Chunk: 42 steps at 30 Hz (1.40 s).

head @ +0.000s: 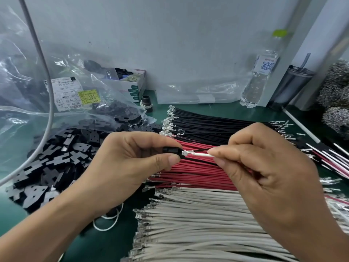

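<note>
In the middle of the frame, the left hand (132,157) pinches a small black plastic housing (170,149) between thumb and forefinger, its other fingers curled underneath. The housing is blocky and matte, and only its right end shows past the fingertips. Just to its right, the right hand (264,167) grips a white wire (203,154) between thumb and forefinger. The wire is smooth, round and insulated. Its end carries a shiny crimped metal terminal (187,153) that sits right at the housing's open face, though whether it has entered cannot be told. A thin black wire (200,149) runs from the housing to the right fingers, just above the white one.

Below the hands, on a green mat (226,110), lie three flat rows of cut wires, all tipped with bright metal terminals: black wires (217,123) towards the top, red wires (198,171) in the middle and white wires (198,224) at the bottom. At the left of the frame a loose heap of black housings (56,163) spills from a crinkled clear plastic bag (28,91). At the upper right stands a clear water bottle (258,78).
</note>
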Available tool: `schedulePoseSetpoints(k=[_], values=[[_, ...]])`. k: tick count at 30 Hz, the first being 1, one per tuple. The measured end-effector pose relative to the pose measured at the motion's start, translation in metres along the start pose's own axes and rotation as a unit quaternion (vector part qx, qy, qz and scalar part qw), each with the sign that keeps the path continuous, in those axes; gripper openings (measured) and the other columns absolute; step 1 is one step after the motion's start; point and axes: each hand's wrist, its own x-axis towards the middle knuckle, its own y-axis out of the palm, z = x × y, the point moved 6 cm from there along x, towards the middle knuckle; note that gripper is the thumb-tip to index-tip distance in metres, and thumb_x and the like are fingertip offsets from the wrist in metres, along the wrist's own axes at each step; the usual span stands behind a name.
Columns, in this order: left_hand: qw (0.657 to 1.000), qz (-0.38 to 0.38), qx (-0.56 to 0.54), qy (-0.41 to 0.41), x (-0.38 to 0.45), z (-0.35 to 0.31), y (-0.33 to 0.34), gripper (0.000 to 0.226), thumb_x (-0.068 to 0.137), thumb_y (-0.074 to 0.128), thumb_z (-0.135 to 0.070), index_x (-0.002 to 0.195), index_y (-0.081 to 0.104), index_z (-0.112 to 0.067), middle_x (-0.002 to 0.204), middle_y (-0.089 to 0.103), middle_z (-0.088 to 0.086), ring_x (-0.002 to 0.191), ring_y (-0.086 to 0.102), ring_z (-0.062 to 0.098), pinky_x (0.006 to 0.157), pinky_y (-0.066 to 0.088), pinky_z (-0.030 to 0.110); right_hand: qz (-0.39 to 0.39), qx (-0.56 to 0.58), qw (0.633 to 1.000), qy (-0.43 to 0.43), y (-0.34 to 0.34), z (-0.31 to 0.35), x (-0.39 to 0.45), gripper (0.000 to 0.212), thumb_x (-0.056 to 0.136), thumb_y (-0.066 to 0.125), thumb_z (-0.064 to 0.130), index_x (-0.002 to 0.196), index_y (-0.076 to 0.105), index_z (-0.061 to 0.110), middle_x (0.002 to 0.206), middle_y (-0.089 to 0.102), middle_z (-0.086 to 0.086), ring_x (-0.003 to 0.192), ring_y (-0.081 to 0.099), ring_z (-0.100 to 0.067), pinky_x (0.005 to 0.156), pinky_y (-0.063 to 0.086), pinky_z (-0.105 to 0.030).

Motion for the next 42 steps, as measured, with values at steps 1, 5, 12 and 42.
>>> schedulePoseSetpoints(k=[1, 5, 12, 42], values=[[1.000, 0.000, -0.001, 0.000, 0.000, 0.000, 0.000, 0.027, 0.067, 0.083, -0.020, 0.093, 0.085, -0.020, 0.085, 0.082, 0.011, 0.075, 0.079, 0.020, 0.069, 0.061, 0.017, -0.005, -0.008, 1.000, -0.008, 0.000, 0.001, -0.001, 0.017, 0.092, 0.066, 0.025, 0.096, 0.080, 0.017, 0.083, 0.058, 0.007, 0.071, 0.055, -0.012, 0.059, 0.045, -0.026], [1.000, 0.006, 0.003, -0.004, -0.001, 0.000, 0.001, 0.028, 0.067, 0.083, -0.022, 0.095, 0.084, -0.019, 0.090, 0.083, 0.012, 0.085, 0.078, 0.032, 0.078, 0.065, 0.027, -0.018, -0.051, 0.998, -0.039, 0.002, 0.005, -0.002, 0.015, 0.091, 0.068, 0.021, 0.094, 0.080, 0.014, 0.081, 0.059, 0.003, 0.069, 0.056, -0.022, 0.053, 0.047, -0.036], [0.999, 0.013, 0.040, 0.033, -0.002, -0.003, 0.002, 0.025, 0.071, 0.081, -0.016, 0.096, 0.084, -0.015, 0.086, 0.082, 0.009, 0.077, 0.077, 0.027, 0.073, 0.065, 0.030, 0.013, 0.066, 0.997, 0.024, 0.015, -0.002, -0.003, 0.013, 0.090, 0.067, 0.026, 0.093, 0.079, 0.022, 0.083, 0.060, 0.011, 0.075, 0.059, -0.012, 0.062, 0.043, -0.017], [0.978, -0.007, 0.180, 0.103, -0.009, 0.000, 0.004, 0.020, 0.070, 0.084, -0.032, 0.090, 0.085, -0.030, 0.082, 0.081, -0.007, 0.072, 0.076, 0.016, 0.068, 0.062, 0.027, 0.055, 0.114, 0.990, 0.055, 0.035, -0.007, -0.011, 0.009, 0.089, 0.070, 0.025, 0.087, 0.075, 0.018, 0.084, 0.062, 0.012, 0.083, 0.062, -0.008, 0.070, 0.045, -0.013]])
